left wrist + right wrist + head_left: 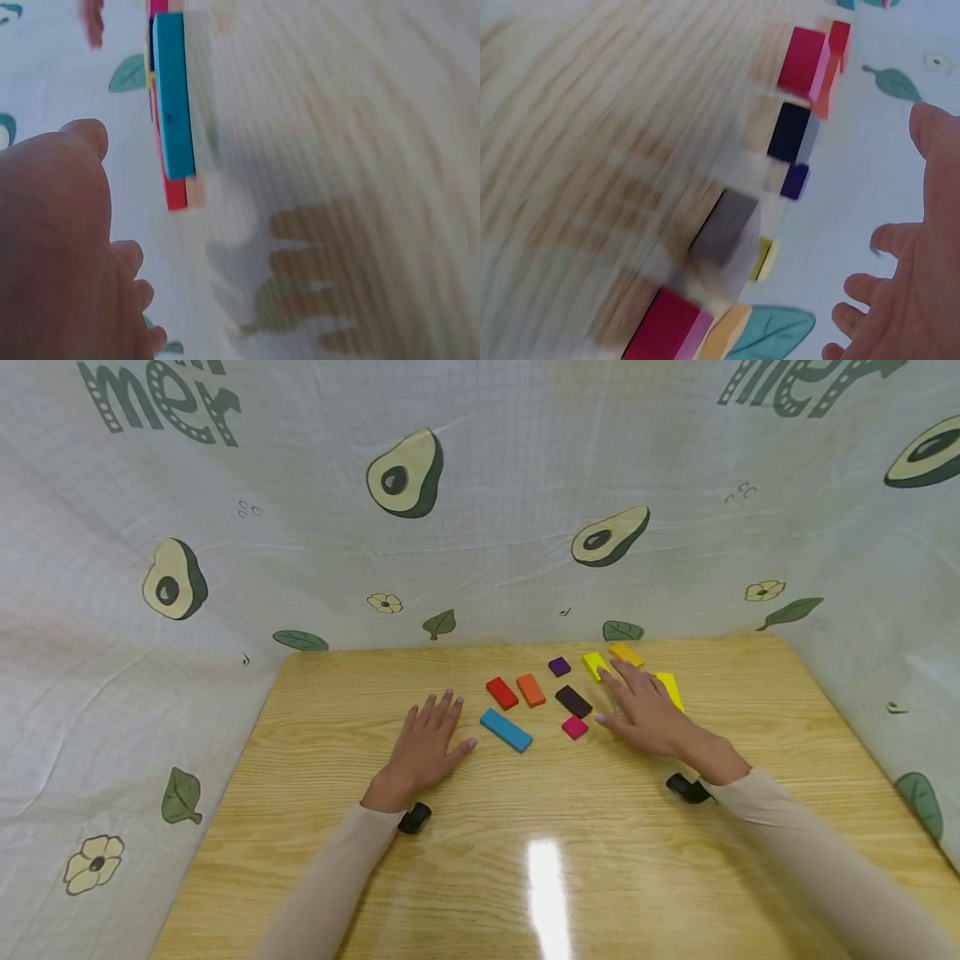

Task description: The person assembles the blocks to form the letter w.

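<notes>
My left hand [426,750] is held over the table left of a long blue block [506,730], fingers straight and thumb out toward it. In the left wrist view the hand [60,240] is apart from the blue block [174,97]. My right hand [647,712] is spread above the right part of the block group, holding nothing. Its fingertips overlap a yellow block [595,665] in the head view. The right wrist view shows a greyish block [726,225] and a crimson block [667,326] near that hand [907,277]; the head view hides both.
Left of the right hand lie red [502,693], orange [531,690], black [573,702], pink [575,727] and purple [559,667] blocks. An amber block [627,654] and another yellow block [671,691] lie beyond it. A printed cloth [495,585] surrounds the wooden table [480,877].
</notes>
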### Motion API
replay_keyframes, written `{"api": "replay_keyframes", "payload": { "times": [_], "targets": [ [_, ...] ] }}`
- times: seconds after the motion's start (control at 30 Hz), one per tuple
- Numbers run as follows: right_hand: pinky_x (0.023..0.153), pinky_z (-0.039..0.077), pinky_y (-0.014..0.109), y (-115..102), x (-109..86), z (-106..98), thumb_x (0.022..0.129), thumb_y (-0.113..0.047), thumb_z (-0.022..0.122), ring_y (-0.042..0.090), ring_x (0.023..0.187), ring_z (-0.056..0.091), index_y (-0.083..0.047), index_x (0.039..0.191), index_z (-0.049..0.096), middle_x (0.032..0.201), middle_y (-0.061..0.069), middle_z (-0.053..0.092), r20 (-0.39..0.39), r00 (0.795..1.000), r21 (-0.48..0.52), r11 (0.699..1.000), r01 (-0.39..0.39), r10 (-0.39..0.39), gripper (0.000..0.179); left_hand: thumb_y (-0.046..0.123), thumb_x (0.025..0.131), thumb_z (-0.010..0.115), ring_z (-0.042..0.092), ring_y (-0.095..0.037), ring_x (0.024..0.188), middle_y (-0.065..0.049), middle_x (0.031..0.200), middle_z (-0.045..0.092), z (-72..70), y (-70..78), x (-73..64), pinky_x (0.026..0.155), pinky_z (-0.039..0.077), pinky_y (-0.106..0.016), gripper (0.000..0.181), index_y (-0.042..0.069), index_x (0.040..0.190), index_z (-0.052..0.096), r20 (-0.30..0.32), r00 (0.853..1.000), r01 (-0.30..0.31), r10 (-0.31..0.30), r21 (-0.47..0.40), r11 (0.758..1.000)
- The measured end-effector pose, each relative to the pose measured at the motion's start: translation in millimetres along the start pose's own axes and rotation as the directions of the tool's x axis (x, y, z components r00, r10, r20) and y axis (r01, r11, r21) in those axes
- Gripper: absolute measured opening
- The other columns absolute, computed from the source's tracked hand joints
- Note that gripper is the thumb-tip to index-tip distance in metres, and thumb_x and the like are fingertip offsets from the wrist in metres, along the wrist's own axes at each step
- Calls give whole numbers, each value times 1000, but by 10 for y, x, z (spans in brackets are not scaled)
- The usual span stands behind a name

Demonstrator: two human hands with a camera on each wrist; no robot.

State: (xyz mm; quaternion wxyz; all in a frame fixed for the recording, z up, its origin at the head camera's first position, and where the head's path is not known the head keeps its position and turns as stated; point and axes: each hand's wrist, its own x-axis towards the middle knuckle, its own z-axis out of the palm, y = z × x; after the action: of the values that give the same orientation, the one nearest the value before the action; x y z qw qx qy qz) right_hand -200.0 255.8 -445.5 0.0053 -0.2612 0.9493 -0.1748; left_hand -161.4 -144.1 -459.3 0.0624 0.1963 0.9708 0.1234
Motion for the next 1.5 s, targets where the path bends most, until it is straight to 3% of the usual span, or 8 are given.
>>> {"api": "replay_keyframes", "payload": {
  "times": [0.33, 0.73, 1.17, 1.5],
  "targets": [
    [125, 9, 67, -216, 184, 146, 107, -37, 61, 49, 159, 13, 0, 167, 25, 173, 27, 13, 31, 998, 21, 998, 58, -59, 79, 55, 111, 43, 9, -37, 164, -12, 178, 12, 154, 261, 79, 131, 9, -58, 78, 11, 171, 19, 47, 999, -25, 23, 43, 999],
    [126, 11, 66, -440, 392, 259, 106, -36, 64, 50, 158, 16, 0, 167, 26, 172, 27, 18, 37, 994, 21, 994, 105, -106, 80, 57, 111, 41, 15, -38, 163, -12, 177, 17, 245, 545, 80, 131, 12, -56, 76, 11, 169, 27, 45, 999, -22, 18, 80, 997],
    [127, 12, 66, -569, 610, 339, 108, -41, 60, 44, 160, 19, -2, 167, 28, 173, 26, 19, 76, 990, 20, 993, 118, -119, 78, 57, 111, 40, 22, -41, 161, -18, 175, 20, 260, 697, 87, 130, 15, -55, 72, 17, 170, 27, 53, 999, -11, 5, 103, 995],
    [127, 13, 65, -639, 758, 403, 108, -37, 61, 45, 159, 21, -2, 167, 29, 172, 27, 22, 76, 988, 28, 991, 132, -134, 75, 56, 111, 44, 31, -43, 156, -21, 171, 30, 264, 722, 119, 128, 23, -55, 67, 16, 163, 44, 1, 1000, -6, 6, 152, 988]
  ]
}}
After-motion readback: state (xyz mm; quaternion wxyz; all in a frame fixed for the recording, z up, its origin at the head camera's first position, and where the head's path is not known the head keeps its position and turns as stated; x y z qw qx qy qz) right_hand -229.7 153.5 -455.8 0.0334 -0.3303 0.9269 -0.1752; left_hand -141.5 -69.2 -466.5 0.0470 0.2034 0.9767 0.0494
